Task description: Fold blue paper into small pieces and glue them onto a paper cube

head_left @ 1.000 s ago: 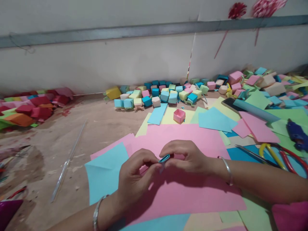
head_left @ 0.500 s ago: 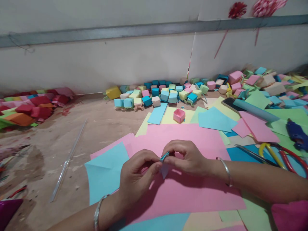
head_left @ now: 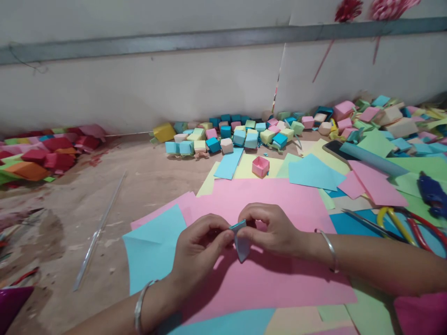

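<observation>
A small folded piece of blue paper (head_left: 241, 246) is pinched between my two hands, its flat edge up and a pointed end hanging down. My left hand (head_left: 202, 244) grips its upper left corner between thumb and fingertips. On the other side, my right hand (head_left: 267, 228) holds the upper right edge the same way. Both hands are just above a large pink paper sheet (head_left: 286, 279). To the left lies a light blue sheet (head_left: 153, 246) with a crease. Beyond my hands stands a little open pink paper box (head_left: 260, 166).
Several small paper boxes (head_left: 226, 145) line the wall, with a red and orange pile (head_left: 59, 153) at left. Scissors (head_left: 412, 228), a blue glue gun (head_left: 433, 193) and a phone (head_left: 338, 151) are at right. A clear strip (head_left: 99, 230) lies on the left.
The folded blue paper has turned so its broad face shows more and its upper edge looks flatter. My hands keep their pinch and have barely shifted.
</observation>
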### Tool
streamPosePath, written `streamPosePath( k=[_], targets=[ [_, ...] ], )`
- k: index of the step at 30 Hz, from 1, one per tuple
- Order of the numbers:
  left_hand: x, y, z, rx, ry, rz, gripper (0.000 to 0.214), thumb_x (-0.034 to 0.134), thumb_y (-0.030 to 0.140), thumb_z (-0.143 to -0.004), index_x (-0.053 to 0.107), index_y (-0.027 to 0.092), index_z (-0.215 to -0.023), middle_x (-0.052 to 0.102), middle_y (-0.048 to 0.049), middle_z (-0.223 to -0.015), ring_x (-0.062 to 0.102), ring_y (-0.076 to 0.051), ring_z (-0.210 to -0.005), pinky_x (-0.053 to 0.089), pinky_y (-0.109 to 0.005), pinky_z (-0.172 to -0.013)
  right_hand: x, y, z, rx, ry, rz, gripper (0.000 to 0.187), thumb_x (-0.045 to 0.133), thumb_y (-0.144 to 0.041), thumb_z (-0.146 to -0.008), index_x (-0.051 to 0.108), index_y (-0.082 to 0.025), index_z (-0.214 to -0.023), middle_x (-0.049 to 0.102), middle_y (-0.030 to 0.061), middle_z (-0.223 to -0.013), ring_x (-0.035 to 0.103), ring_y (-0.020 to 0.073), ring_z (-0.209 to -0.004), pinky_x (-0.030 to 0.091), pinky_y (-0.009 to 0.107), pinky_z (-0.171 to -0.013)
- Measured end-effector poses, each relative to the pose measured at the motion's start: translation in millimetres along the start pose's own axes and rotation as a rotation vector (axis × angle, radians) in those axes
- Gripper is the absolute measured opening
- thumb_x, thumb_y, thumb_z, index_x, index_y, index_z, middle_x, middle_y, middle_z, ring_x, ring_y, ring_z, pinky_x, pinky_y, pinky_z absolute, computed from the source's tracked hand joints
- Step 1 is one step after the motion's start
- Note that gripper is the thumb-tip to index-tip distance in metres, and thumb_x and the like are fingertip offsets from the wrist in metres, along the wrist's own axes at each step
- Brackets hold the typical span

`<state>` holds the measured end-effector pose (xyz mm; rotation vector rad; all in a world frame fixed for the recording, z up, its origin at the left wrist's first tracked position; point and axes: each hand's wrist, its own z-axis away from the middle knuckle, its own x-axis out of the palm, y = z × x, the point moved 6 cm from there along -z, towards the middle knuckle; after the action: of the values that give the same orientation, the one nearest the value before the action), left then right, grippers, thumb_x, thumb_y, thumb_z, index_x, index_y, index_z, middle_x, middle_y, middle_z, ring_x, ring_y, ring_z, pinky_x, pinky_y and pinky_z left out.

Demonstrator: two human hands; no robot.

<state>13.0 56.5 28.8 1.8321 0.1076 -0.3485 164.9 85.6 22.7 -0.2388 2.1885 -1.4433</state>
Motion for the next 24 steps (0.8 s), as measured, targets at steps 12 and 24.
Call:
streamPosePath(
  k=[12,24],
  targets=[
    [-1.7,-6.2,-1.4,-0.074,0.038,0.101,0.004,0.065,0.016,-0.083,0.063,0.016,-0.08,0.059,0.0005,-0.072,0.057,-0.008,-0.056,0.05,-0.019,-0.051,0.1,-5.4,0.2,-0.116,0.01,0.057,0.019,0.054,-0.022,-0.09,0.065,-0.016,-0.076,0.065,0.0031,-0.07,0.059,0.0119,-0.064,0.048,0.026,-0.059],
    [-5.9,13.1,-2.9,0.185,0.022,-0.179,0.008,0.064,0.014,-0.085,0.068,0.019,-0.081,0.065,-0.0018,-0.07,0.061,-0.013,-0.065,0.049,-0.024,-0.058,1.8,-9.7,1.5,-0.166,0.02,0.054,0.013,0.057,-0.023,-0.089,0.066,-0.016,-0.082,0.066,0.0031,-0.072,0.059,0.0119,-0.064,0.049,0.025,-0.06]
  ],
)
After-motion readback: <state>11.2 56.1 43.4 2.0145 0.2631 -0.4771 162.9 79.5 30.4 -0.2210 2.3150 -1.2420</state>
